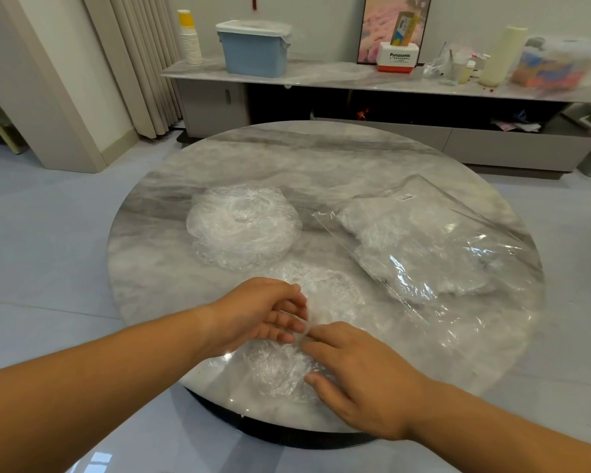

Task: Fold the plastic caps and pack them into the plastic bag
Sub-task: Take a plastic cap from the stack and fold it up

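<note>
While they meet at the table (321, 155) near edge, left hand (263, 312) pinches cap (280, 367) | right hand (355, 370) presses it | cap outline hazy | bag (440, 240) contents blurred

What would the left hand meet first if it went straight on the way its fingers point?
Likely the fingertips of the right hand, which lie just ahead over the cap; their heights are hard to compare.
</note>
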Available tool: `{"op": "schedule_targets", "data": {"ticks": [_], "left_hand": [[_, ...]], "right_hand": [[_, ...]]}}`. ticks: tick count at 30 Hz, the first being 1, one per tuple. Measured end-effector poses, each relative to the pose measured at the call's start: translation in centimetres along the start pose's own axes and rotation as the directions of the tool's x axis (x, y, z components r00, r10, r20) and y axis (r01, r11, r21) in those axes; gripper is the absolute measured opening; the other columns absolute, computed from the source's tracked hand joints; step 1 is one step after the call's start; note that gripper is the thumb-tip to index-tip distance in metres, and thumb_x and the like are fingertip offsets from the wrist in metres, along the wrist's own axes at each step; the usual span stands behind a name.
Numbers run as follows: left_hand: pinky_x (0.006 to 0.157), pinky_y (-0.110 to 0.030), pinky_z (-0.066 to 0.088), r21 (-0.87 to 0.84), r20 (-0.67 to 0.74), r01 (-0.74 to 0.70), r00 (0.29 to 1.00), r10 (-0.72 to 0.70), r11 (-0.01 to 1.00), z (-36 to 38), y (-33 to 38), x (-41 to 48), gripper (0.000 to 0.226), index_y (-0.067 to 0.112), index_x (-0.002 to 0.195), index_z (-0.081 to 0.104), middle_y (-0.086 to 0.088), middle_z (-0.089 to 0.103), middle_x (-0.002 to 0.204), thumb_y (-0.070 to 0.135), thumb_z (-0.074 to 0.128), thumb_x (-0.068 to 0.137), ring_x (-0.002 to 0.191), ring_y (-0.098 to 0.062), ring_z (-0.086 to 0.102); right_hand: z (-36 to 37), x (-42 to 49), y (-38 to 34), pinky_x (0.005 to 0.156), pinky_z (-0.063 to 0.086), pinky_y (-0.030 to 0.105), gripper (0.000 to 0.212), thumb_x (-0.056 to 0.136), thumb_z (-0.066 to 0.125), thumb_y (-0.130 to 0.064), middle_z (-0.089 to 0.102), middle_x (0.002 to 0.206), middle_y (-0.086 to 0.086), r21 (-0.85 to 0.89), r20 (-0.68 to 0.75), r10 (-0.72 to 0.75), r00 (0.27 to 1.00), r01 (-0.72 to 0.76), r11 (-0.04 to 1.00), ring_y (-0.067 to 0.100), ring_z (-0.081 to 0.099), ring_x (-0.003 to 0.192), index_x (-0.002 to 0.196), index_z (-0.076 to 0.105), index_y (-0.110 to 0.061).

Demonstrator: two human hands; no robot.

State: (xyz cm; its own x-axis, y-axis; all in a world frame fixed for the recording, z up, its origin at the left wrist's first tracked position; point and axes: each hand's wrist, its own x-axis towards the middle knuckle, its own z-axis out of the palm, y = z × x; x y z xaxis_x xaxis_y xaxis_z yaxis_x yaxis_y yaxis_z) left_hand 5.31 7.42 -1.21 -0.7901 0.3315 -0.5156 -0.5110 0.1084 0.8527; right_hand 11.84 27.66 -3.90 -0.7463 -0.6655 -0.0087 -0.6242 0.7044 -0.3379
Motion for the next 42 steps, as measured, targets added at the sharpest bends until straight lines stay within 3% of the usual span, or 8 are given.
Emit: {"op": "schedule_targets", "data": {"ticks": [5, 12, 16, 21, 24, 28, 37, 42], "left_hand": [[0.081, -0.038, 0.060, 0.148, 0.032, 0.016, 0.999, -0.021, 0.989, 0.3, 0.0, 0.0, 0.027, 0.006, 0.116, 0.069, -0.010, 0.076, 0.108, 0.019, 0.049, 0.103, 0.097, -0.027, 0.075], [0.093, -0.045, 0.059, 0.260, 0.063, 0.033, 0.997, -0.052, 0.965, 1.1, 1.5, -0.1, 0.027, 0.018, 0.126, 0.063, -0.004, 0.072, 0.120, 0.016, 0.048, 0.104, 0.097, -0.025, 0.075], [0.086, -0.043, 0.061, 0.376, 0.042, -0.037, 0.999, 0.022, 0.926, 1.2, 1.5, 0.5, 0.022, 0.017, 0.120, 0.062, -0.005, 0.075, 0.107, 0.015, 0.063, 0.098, 0.091, -0.022, 0.076], [0.076, -0.027, 0.059, 0.764, -0.048, -0.169, 0.947, 0.316, 0.623, 1.4, 1.6, 2.1, 0.024, 0.026, 0.096, 0.067, 0.006, 0.069, 0.091, 0.039, 0.082, 0.081, 0.075, -0.005, 0.066], [0.081, -0.028, 0.057, 0.853, -0.020, -0.130, 0.959, 0.282, 0.505, 2.0, 1.9, 2.9, 0.035, 0.028, 0.100, 0.066, 0.009, 0.068, 0.093, 0.050, 0.081, 0.078, 0.082, -0.005, 0.065], [0.064, -0.021, 0.046, 0.892, -0.007, -0.088, 0.978, 0.210, 0.443, 3.1, 2.3, 3.6, 0.034, 0.025, 0.093, 0.066, 0.012, 0.063, 0.079, 0.051, 0.080, 0.078, 0.068, -0.003, 0.059], [0.060, -0.021, 0.045, 0.694, -0.004, -0.138, 0.981, 0.195, 0.707, 3.5, 2.9, 3.9, 0.018, 0.016, 0.090, 0.071, 0.004, 0.060, 0.068, 0.031, 0.079, 0.086, 0.057, -0.005, 0.053], [0.082, -0.038, 0.050, 0.280, -0.036, -0.211, 0.973, 0.229, 0.937, 3.2, 3.8, 2.4, 0.020, 0.007, 0.097, 0.065, -0.007, 0.069, 0.089, 0.027, 0.070, 0.094, 0.080, -0.019, 0.064]], "right_hand": [[-0.2, -1.3, -0.1, 0.081, 0.053, 0.030, 0.030, 0.098, 0.047, -0.037, 0.053, 0.126, -0.005, 0.041, -0.145, 0.027, 0.989, -0.021, 0.999, 0.014, 0.055, 0.106, 0.117, 0.064, -0.021], [0.1, -1.6, -0.3, 0.098, 0.044, 0.033, 0.043, 0.100, 0.040, -0.046, 0.052, 0.139, -0.004, -0.082, -0.108, 0.068, 0.992, -0.078, 0.994, 0.017, 0.049, 0.112, 0.132, 0.057, -0.023], [0.5, -1.8, 0.3, 0.101, 0.041, 0.033, 0.047, 0.100, 0.031, -0.053, 0.054, 0.134, -0.005, -0.106, -0.083, 0.158, 0.984, -0.167, 0.980, 0.016, 0.047, 0.114, 0.124, 0.059, -0.024], [0.7, -2.1, 0.6, 0.105, 0.035, 0.028, 0.050, 0.100, 0.030, -0.054, 0.052, 0.141, -0.004, -0.083, -0.077, 0.163, 0.984, -0.169, 0.982, 0.016, 0.045, 0.120, 0.125, 0.059, -0.021], [0.4, -2.2, 1.1, 0.105, 0.040, 0.031, 0.051, 0.101, 0.032, -0.054, 0.054, 0.139, -0.004, -0.074, -0.070, 0.146, 0.987, -0.151, 0.986, 0.017, 0.047, 0.119, 0.125, 0.061, -0.021], [-0.2, -2.5, 1.6, 0.106, 0.040, 0.035, 0.053, 0.100, 0.031, -0.055, 0.052, 0.143, -0.006, -0.057, -0.029, 0.121, 0.992, -0.123, 0.991, 0.017, 0.045, 0.123, 0.131, 0.059, -0.021], [-1.6, -2.8, 2.5, 0.110, 0.037, 0.036, 0.053, 0.098, 0.037, -0.056, 0.047, 0.149, -0.005, 0.031, -0.122, 0.117, 0.986, -0.114, 0.993, 0.014, 0.040, 0.134, 0.137, 0.056, -0.025], [-4.4, -1.9, 2.1, 0.100, 0.040, 0.014, 0.036, 0.099, 0.050, -0.050, 0.044, 0.131, -0.019, 0.479, -0.253, 0.390, 0.885, -0.236, 0.846, -0.005, 0.047, 0.121, 0.129, 0.062, -0.034]]}}
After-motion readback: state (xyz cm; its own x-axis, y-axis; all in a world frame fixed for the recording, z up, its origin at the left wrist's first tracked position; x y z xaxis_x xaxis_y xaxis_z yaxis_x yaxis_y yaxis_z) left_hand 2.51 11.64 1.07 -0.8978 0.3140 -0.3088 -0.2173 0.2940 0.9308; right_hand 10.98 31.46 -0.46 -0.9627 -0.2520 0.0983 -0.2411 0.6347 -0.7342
